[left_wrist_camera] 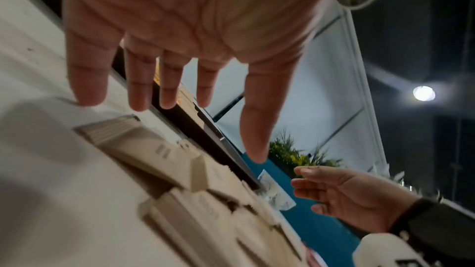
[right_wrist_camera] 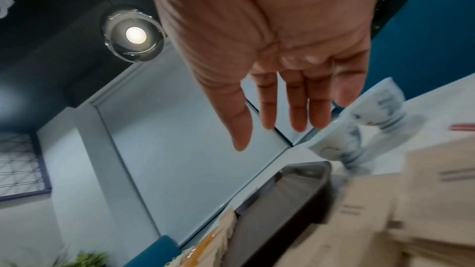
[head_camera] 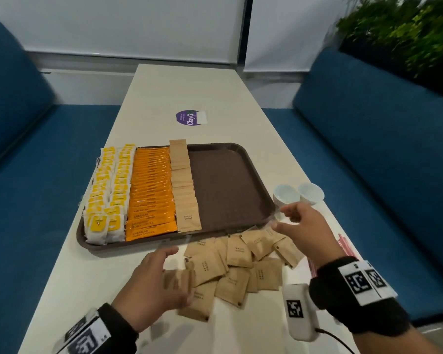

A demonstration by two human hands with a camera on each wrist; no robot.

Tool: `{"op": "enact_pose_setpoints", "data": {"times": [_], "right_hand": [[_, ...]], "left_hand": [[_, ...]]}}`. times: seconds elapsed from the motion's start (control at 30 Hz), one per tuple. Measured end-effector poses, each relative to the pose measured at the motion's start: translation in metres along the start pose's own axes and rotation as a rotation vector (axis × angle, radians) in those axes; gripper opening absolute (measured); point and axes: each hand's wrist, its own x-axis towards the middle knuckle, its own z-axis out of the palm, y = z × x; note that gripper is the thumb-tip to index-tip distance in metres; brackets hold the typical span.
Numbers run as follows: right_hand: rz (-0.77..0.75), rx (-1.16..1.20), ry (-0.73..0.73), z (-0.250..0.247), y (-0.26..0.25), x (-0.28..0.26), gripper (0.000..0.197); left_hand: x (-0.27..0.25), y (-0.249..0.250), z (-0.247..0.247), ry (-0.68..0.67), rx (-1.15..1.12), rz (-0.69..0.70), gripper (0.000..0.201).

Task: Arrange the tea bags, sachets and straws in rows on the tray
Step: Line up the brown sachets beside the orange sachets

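1. Two small white cups (head_camera: pixel 298 196) stand on the table (head_camera: pixel 92 277) just beside the tray's right edge, and pink straws (head_camera: pixel 343 245) lie beyond the right wrist. A purple sticker (head_camera: pixel 189 118) lies farther up the table.
2. The brown tray (head_camera: pixel 230 185) holds rows on its left half: yellow tea bags (head_camera: pixel 108 192), orange coffee sachets (head_camera: pixel 151 192) and one row of brown sugar sachets (head_camera: pixel 184 185); its right half is bare.
3. A loose heap of brown sachets (head_camera: pixel 238 267) lies on the table in front of the tray, between the two hands.
4. The left hand (head_camera: pixel 154 282) hovers over the heap's left edge, fingers spread and straight (grasping nothing).
5. The right hand (head_camera: pixel 302 231) hovers above the heap's right end near the cups, fingers relaxed and empty.
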Motion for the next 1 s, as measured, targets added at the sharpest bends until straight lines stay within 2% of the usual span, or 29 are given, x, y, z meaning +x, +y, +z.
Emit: {"op": "enact_pose_setpoints", "data": {"times": [0.1,0.27,0.33,0.47,0.63,0.7,0.8,0.83,0.9,1.0], "right_hand": [[0.057,-0.127,-0.093,-0.005,0.016,0.006,0.042],[0.029,-0.299,-0.313,0.009,0.018,0.001,0.048],[-0.028,-0.382,-0.376,0.021,0.021,-0.003,0.041],[-0.161,-0.47,-0.436,0.04,0.023,-0.011,0.016],[-0.299,-0.481,-0.495,0.042,0.022,-0.017,0.016],[-0.345,-0.476,-0.507,0.04,0.027,-0.016,0.026],[-0.347,-0.463,-0.548,0.033,0.032,-0.014,0.075],[-0.358,-0.494,-0.554,0.031,0.031,-0.014,0.084],[-0.387,-0.57,-0.571,0.029,0.027,-0.016,0.089],[-0.424,-0.617,-0.598,0.035,0.022,-0.02,0.081]], "left_hand": [[0.001,0.007,0.008,-0.017,0.285,0.007,0.108],[0.002,0.023,0.025,-0.078,0.509,0.034,0.108],[0.004,0.028,0.035,-0.07,0.525,0.046,0.106],[0.01,0.035,0.051,-0.028,0.513,0.084,0.105],[0.015,0.047,0.064,0.016,0.467,0.102,0.105],[0.015,0.049,0.066,0.027,0.452,0.092,0.107],[0.013,0.05,0.067,0.066,0.503,0.051,0.113],[0.012,0.051,0.068,0.076,0.525,0.025,0.115],[0.015,0.051,0.069,0.079,0.544,-0.012,0.118],[0.023,0.051,0.071,0.083,0.549,-0.023,0.113]]}}
